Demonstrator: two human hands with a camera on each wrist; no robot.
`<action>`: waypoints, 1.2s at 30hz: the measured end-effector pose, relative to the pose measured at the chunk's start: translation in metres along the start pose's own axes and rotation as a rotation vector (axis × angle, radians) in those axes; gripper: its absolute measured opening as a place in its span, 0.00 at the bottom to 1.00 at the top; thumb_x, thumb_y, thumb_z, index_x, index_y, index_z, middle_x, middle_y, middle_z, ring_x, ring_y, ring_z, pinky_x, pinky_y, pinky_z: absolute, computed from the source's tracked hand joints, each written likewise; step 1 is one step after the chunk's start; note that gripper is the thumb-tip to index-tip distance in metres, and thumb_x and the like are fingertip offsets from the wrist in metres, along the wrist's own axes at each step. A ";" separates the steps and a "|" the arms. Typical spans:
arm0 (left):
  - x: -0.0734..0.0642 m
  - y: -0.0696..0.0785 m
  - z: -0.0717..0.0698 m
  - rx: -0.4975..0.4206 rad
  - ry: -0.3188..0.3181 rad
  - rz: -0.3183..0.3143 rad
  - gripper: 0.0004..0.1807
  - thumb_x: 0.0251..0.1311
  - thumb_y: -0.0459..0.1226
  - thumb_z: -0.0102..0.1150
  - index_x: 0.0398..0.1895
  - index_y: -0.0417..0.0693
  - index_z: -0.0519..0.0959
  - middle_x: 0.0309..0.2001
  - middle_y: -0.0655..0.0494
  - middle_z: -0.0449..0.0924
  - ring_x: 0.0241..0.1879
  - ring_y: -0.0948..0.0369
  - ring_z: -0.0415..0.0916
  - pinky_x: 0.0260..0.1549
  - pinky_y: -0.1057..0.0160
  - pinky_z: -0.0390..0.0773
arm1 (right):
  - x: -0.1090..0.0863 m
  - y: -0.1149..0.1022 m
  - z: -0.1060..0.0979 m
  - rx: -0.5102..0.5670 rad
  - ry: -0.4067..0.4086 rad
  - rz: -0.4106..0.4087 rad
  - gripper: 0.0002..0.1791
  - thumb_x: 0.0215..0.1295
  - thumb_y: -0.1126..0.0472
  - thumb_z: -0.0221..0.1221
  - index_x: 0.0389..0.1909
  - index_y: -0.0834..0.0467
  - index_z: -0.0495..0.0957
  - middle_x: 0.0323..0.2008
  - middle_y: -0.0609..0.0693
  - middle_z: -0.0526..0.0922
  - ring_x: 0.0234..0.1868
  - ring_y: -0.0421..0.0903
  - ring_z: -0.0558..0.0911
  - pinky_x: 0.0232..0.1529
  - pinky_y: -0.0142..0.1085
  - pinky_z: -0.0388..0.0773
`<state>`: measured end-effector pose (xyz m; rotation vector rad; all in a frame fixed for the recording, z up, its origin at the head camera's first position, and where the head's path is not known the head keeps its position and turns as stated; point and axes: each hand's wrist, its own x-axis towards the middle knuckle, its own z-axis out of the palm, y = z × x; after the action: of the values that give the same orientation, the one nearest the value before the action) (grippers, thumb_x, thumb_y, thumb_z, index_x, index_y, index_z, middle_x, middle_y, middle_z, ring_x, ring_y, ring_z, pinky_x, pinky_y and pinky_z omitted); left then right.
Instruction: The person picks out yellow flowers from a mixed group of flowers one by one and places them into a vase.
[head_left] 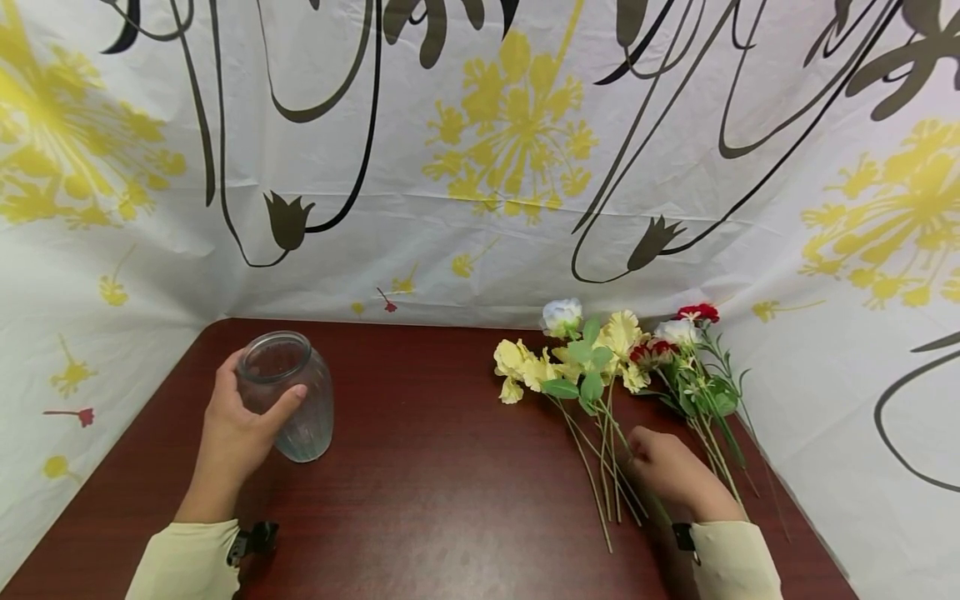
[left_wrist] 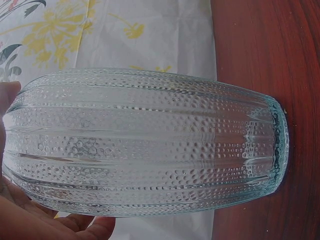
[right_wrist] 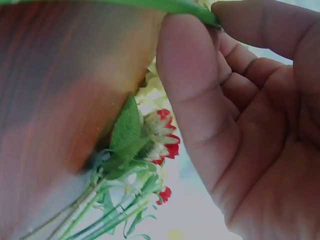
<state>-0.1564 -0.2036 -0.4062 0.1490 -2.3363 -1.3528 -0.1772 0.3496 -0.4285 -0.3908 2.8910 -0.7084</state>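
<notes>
My left hand [head_left: 243,425] grips a clear ribbed glass vase [head_left: 307,417] around its upper part, thumb on the near side. In the left wrist view the vase [left_wrist: 145,145] shows its dimpled wall, and its base meets the tabletop. My right hand [head_left: 671,471] pinches a green stem [right_wrist: 175,5] between thumb and forefinger. That stem appears to lead up to a white flower [head_left: 562,317] with green leaves. Pale yellow flowers [head_left: 521,367] with thin stems lie beside and under it.
Red flowers [head_left: 697,313] and a white flower [head_left: 678,333] with leafy stems lie to the right of my right hand. The dark red-brown table [head_left: 420,467] meets a white patterned cloth [head_left: 465,250] at the back and sides.
</notes>
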 end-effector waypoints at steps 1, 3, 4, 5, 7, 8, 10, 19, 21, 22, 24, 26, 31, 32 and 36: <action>0.000 0.000 0.000 0.000 -0.001 0.000 0.52 0.55 0.47 0.72 0.77 0.51 0.51 0.66 0.39 0.65 0.62 0.42 0.64 0.54 0.33 0.63 | -0.001 0.000 -0.002 -0.008 0.011 -0.007 0.05 0.65 0.72 0.56 0.35 0.58 0.73 0.22 0.46 0.67 0.23 0.43 0.65 0.25 0.38 0.63; 0.000 0.000 0.000 -0.004 -0.002 0.000 0.52 0.55 0.47 0.72 0.77 0.51 0.51 0.66 0.39 0.65 0.62 0.43 0.64 0.54 0.33 0.63 | -0.002 0.000 -0.006 -0.022 0.031 -0.015 0.06 0.65 0.72 0.56 0.36 0.59 0.73 0.23 0.46 0.69 0.23 0.43 0.66 0.25 0.38 0.64; 0.000 0.000 0.000 -0.005 -0.001 0.001 0.51 0.55 0.47 0.72 0.77 0.51 0.51 0.66 0.39 0.65 0.62 0.43 0.64 0.54 0.34 0.63 | -0.004 0.000 -0.008 -0.030 0.046 -0.021 0.05 0.65 0.72 0.57 0.37 0.59 0.73 0.24 0.46 0.70 0.23 0.43 0.66 0.25 0.38 0.64; 0.000 0.000 0.000 -0.006 -0.001 0.001 0.51 0.55 0.47 0.72 0.77 0.51 0.51 0.66 0.39 0.65 0.62 0.43 0.64 0.54 0.34 0.63 | -0.005 0.000 -0.010 -0.039 0.059 -0.025 0.05 0.66 0.72 0.57 0.38 0.60 0.73 0.25 0.46 0.72 0.24 0.43 0.67 0.25 0.38 0.65; 0.000 0.000 0.000 -0.008 -0.001 0.003 0.51 0.55 0.47 0.72 0.77 0.51 0.51 0.66 0.39 0.65 0.62 0.43 0.64 0.54 0.34 0.63 | -0.009 0.002 -0.015 -0.052 0.085 -0.023 0.06 0.66 0.72 0.57 0.41 0.61 0.74 0.27 0.47 0.74 0.24 0.43 0.68 0.25 0.39 0.66; 0.000 0.000 0.000 -0.009 -0.001 0.004 0.51 0.55 0.47 0.72 0.77 0.51 0.51 0.66 0.39 0.65 0.62 0.43 0.64 0.54 0.34 0.63 | -0.010 0.003 -0.018 -0.052 0.092 -0.015 0.06 0.67 0.71 0.58 0.43 0.62 0.74 0.27 0.48 0.76 0.23 0.43 0.69 0.25 0.39 0.66; 0.000 0.000 0.000 -0.010 0.001 0.006 0.51 0.55 0.47 0.72 0.77 0.51 0.51 0.66 0.39 0.65 0.62 0.43 0.64 0.54 0.34 0.63 | -0.013 0.006 -0.023 -0.067 0.112 0.005 0.07 0.67 0.71 0.58 0.45 0.64 0.74 0.29 0.48 0.77 0.24 0.43 0.70 0.25 0.40 0.68; -0.001 0.000 -0.001 0.006 -0.008 -0.003 0.52 0.55 0.47 0.71 0.77 0.48 0.51 0.67 0.37 0.64 0.63 0.41 0.63 0.54 0.33 0.63 | -0.027 0.030 -0.045 -0.121 0.181 0.134 0.09 0.68 0.69 0.55 0.47 0.69 0.72 0.35 0.58 0.81 0.31 0.51 0.79 0.31 0.48 0.74; 0.000 0.000 -0.001 -0.001 -0.004 0.000 0.51 0.55 0.47 0.71 0.77 0.49 0.51 0.66 0.38 0.64 0.62 0.42 0.63 0.54 0.34 0.63 | -0.031 0.037 -0.051 -0.136 0.207 0.157 0.11 0.68 0.68 0.53 0.47 0.70 0.72 0.36 0.63 0.81 0.34 0.58 0.80 0.33 0.51 0.75; 0.000 0.000 -0.001 -0.003 -0.003 0.000 0.51 0.55 0.47 0.71 0.77 0.50 0.51 0.66 0.38 0.64 0.62 0.42 0.63 0.54 0.33 0.63 | -0.032 0.040 -0.053 -0.142 0.218 0.169 0.12 0.69 0.67 0.52 0.48 0.71 0.71 0.37 0.65 0.80 0.36 0.61 0.80 0.34 0.53 0.75; 0.001 0.000 -0.001 -0.004 0.000 0.002 0.52 0.55 0.47 0.71 0.77 0.50 0.51 0.66 0.38 0.64 0.63 0.42 0.63 0.54 0.33 0.63 | -0.034 0.046 -0.057 -0.150 0.243 0.200 0.15 0.69 0.67 0.50 0.50 0.73 0.71 0.39 0.69 0.79 0.39 0.66 0.79 0.36 0.56 0.74; 0.001 0.000 -0.001 -0.003 0.002 0.002 0.52 0.55 0.47 0.72 0.77 0.50 0.51 0.66 0.38 0.64 0.63 0.42 0.63 0.54 0.33 0.63 | -0.037 0.054 -0.059 -0.161 0.280 0.234 0.16 0.69 0.66 0.49 0.51 0.74 0.70 0.40 0.71 0.79 0.40 0.67 0.78 0.36 0.57 0.73; 0.000 0.000 0.000 -0.005 0.004 0.001 0.51 0.55 0.46 0.72 0.77 0.50 0.51 0.66 0.38 0.65 0.62 0.43 0.63 0.54 0.34 0.63 | -0.043 0.069 -0.056 -0.215 0.398 0.332 0.12 0.65 0.68 0.48 0.44 0.72 0.73 0.35 0.70 0.79 0.31 0.66 0.78 0.28 0.56 0.71; 0.000 0.000 0.000 -0.007 0.005 0.001 0.51 0.55 0.46 0.72 0.77 0.50 0.52 0.66 0.39 0.65 0.62 0.43 0.64 0.54 0.35 0.63 | -0.044 0.072 -0.055 -0.224 0.412 0.353 0.11 0.65 0.69 0.47 0.42 0.71 0.73 0.35 0.71 0.79 0.30 0.67 0.78 0.26 0.56 0.71; 0.000 0.001 0.000 -0.010 0.010 -0.001 0.51 0.55 0.46 0.72 0.77 0.51 0.52 0.66 0.39 0.66 0.62 0.43 0.64 0.55 0.35 0.63 | -0.044 0.082 -0.051 -0.218 0.380 0.414 0.10 0.64 0.70 0.45 0.37 0.70 0.73 0.36 0.75 0.77 0.33 0.72 0.77 0.27 0.58 0.71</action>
<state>-0.1563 -0.2031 -0.4058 0.1542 -2.3211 -1.3612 -0.1633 0.4539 -0.4188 0.3593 3.2511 -0.4361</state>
